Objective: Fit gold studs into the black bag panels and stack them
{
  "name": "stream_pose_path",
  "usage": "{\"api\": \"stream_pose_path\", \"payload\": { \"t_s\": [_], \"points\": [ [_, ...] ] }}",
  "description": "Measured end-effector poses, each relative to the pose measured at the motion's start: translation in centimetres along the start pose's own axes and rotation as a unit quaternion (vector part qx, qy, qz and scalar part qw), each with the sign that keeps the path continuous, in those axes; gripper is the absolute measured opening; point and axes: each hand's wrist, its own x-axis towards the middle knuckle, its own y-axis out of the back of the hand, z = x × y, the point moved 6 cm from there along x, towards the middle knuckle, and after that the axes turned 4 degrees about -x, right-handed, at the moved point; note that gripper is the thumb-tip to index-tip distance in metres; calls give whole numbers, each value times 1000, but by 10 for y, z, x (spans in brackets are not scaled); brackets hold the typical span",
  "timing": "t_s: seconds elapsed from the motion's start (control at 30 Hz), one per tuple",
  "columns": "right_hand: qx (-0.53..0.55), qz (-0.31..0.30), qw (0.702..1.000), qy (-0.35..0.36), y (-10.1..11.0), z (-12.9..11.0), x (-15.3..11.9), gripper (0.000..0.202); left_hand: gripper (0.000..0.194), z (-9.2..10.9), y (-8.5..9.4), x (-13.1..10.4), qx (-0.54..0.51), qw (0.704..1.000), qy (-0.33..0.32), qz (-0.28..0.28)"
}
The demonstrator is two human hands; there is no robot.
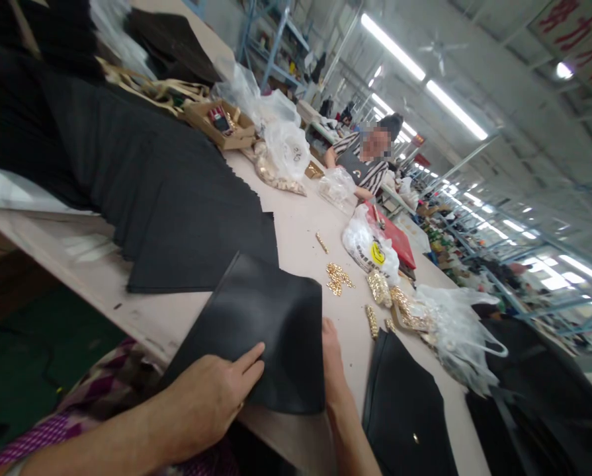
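A smooth black leather-like panel [276, 317] lies slanted before me, its near part over the table's front edge. My left hand [216, 393] grips its near edge, with two fingers lying on the top face and the others curled at the edge. Along the panel's right side, my right hand [331, 357] holds the edge, its fingertips partly hidden. To the left, a fanned stack of black panels [191, 225] spreads over the table. On the right lies a smaller pile of black panels [409, 403], the top one bearing a small gold fitting [415, 437].
Loose gold fittings [338, 277] lie beyond the panel, near bagged gold fittings [409, 307] and a white plastic bag [370, 244]. A cardboard box [226, 129] stands at the back left. Across the table is another person [360, 158]. A red folder-like item [392, 235] lies at the far side.
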Motion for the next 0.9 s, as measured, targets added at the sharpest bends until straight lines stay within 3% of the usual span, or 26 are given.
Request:
{"api": "stream_pose_path", "payload": {
  "t_s": [0.13, 0.27, 0.4, 0.57, 0.77, 0.9],
  "points": [
    [-145, 30, 987, -57, 20, 52, 27, 30, 69, -6, -10, -2, -3, 999, 11, -30],
    [-229, -16, 972, -43, 18, 81, 77, 31, 68, -10, -14, -5, -3, 999, 13, -41],
    [-265, -81, 961, -8, 3, 88, 109, 29, 67, -11, -19, -8, -3, 999, 8, -37],
    [-306, -138, 942, -1, -1, 90, 121, 26, 66, -11, -19, -8, -12, 1000, -6, -25],
    [-329, -161, 929, -45, 1, 98, 133, 27, 65, -9, -15, -9, -1, 1000, -12, -7],
    [-328, -150, 931, -56, 0, 88, 133, 29, 66, -8, -12, -11, 14, 999, -16, 26]
  ]
}}
